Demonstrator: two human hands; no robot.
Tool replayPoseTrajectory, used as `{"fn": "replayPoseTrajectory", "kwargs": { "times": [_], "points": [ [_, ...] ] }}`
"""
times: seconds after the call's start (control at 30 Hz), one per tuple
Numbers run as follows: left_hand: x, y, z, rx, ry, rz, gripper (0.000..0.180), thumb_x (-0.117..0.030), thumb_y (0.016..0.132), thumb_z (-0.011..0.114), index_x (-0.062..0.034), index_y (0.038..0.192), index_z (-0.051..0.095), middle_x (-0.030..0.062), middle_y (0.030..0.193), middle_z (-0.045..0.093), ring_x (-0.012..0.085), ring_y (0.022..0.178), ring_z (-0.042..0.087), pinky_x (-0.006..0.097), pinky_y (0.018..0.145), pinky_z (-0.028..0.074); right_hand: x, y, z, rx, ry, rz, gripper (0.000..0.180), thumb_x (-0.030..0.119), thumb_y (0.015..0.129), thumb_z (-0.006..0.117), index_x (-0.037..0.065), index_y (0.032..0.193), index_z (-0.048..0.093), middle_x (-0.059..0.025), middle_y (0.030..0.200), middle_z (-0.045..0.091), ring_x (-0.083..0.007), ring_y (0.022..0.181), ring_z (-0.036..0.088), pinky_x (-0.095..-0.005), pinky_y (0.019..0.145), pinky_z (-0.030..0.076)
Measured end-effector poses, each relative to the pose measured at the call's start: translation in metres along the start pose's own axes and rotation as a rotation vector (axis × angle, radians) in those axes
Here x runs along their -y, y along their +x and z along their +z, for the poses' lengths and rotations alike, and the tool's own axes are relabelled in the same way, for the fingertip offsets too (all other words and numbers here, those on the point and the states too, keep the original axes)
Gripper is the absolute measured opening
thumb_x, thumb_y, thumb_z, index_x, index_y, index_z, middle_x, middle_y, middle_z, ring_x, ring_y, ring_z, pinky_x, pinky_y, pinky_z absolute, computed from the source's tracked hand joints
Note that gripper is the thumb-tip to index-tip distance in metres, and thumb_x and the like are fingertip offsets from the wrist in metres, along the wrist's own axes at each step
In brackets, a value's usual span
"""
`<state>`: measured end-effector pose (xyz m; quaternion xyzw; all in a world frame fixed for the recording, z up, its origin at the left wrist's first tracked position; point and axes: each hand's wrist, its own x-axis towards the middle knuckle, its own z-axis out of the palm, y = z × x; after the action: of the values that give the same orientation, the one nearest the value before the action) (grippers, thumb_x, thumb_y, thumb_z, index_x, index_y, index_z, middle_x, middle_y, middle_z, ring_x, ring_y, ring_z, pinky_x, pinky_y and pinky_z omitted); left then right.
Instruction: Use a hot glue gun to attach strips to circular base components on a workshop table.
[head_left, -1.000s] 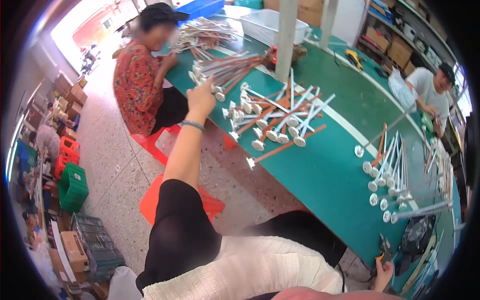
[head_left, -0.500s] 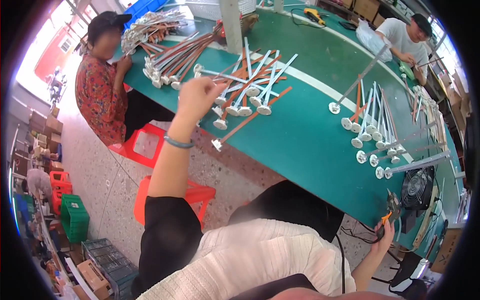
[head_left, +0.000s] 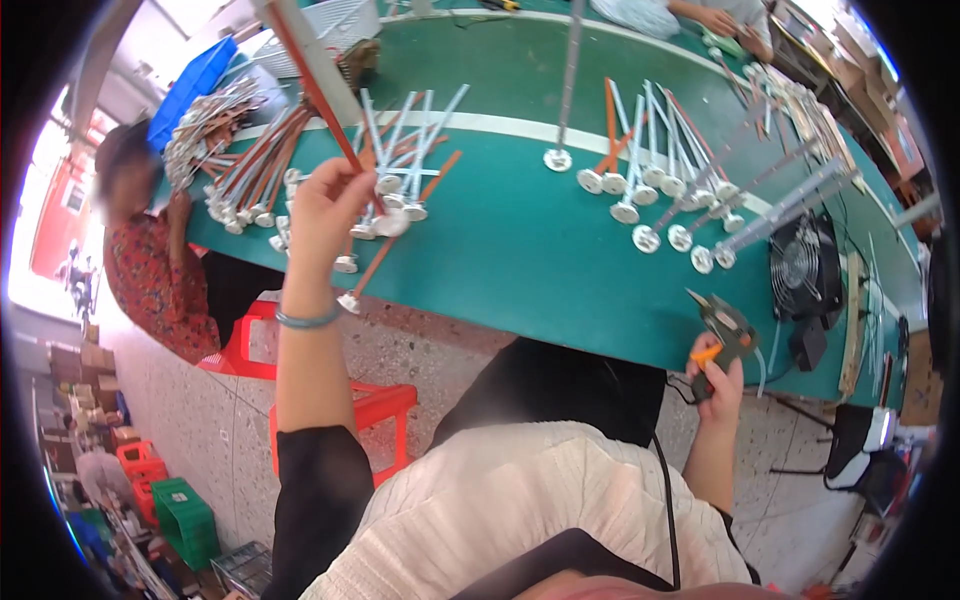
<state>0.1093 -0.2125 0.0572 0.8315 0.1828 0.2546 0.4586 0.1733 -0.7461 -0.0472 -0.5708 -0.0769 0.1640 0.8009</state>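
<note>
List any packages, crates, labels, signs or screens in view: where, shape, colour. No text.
Blue crate: far left end of the green table, rectangular.
White basket: top of frame on the table, openwork sides.
Green crate: floor, lower left, ribbed rectangle.
Orange crates: floor, just above the green one.
Brown cartons: floor, left edge, stacked.
No labels, signs or screens that I can make out.

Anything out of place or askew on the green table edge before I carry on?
One rod with a white round base lies slanted, its base poking over the green table edge just right of the left hand. The right hand holds a glue gun.
</note>
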Motion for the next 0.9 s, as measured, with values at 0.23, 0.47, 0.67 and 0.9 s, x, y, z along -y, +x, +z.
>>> {"fn": "replayPoseTrajectory", "kwargs": {
  "times": [0.23, 0.47, 0.67, 0.9],
  "points": [
    [-0.048, -0.064, 0.158, 0.395, -0.302, 0.171, 0.009, 0.000, 0.087, 0.073, 0.0000, 0.095, 0.069, 0.0039, 0.087, 0.070, 0.0107, 0.074, 0.067, 0.024, 0.068, 0.055, -0.008, 0.016, 0.057, 0.159, -0.142, 0.038, 0.050, 0.008, 0.089, 0.065, -0.003, 0.136, 0.050, -0.0166, 0.114, 0.066, -0.0140, 0.082, 0.060, -0.0262, 0.066, 0.049],
    [-0.062, -0.066, 0.189, 0.412, -0.197, 0.354, 0.008, 0.001, 0.085, 0.074, 0.0016, 0.092, 0.070, 0.0077, 0.084, 0.072, 0.0155, 0.074, 0.070, 0.027, 0.070, 0.056, -0.019, 0.016, 0.067, 0.118, -0.522, -0.107, 0.028, 0.008, 0.096, 0.062, 0.000, 0.123, 0.061, -0.0076, 0.105, 0.072, -0.0070, 0.075, 0.058, -0.0230, 0.064, 0.048],
    [-0.068, -0.053, 0.198, 0.500, -0.137, 0.366, 0.012, -0.001, 0.084, 0.075, 0.0033, 0.088, 0.065, 0.0134, 0.081, 0.068, 0.0234, 0.071, 0.070, 0.031, 0.065, 0.056, -0.014, 0.023, 0.080, 0.135, -0.643, -0.101, 0.023, 0.011, 0.097, 0.062, 0.000, 0.117, 0.063, -0.0052, 0.103, 0.071, -0.0068, 0.074, 0.058, -0.0232, 0.064, 0.048],
    [-0.063, -0.049, 0.200, 0.499, -0.199, 0.336, 0.013, -0.003, 0.084, 0.075, 0.0032, 0.087, 0.064, 0.0124, 0.080, 0.067, 0.0228, 0.069, 0.069, 0.031, 0.063, 0.055, -0.019, 0.024, 0.084, 0.076, -0.710, -0.102, 0.022, 0.010, 0.095, 0.065, 0.000, 0.114, 0.062, -0.0038, 0.094, 0.069, -0.0082, 0.075, 0.059, -0.0247, 0.067, 0.048]
  ]
}}
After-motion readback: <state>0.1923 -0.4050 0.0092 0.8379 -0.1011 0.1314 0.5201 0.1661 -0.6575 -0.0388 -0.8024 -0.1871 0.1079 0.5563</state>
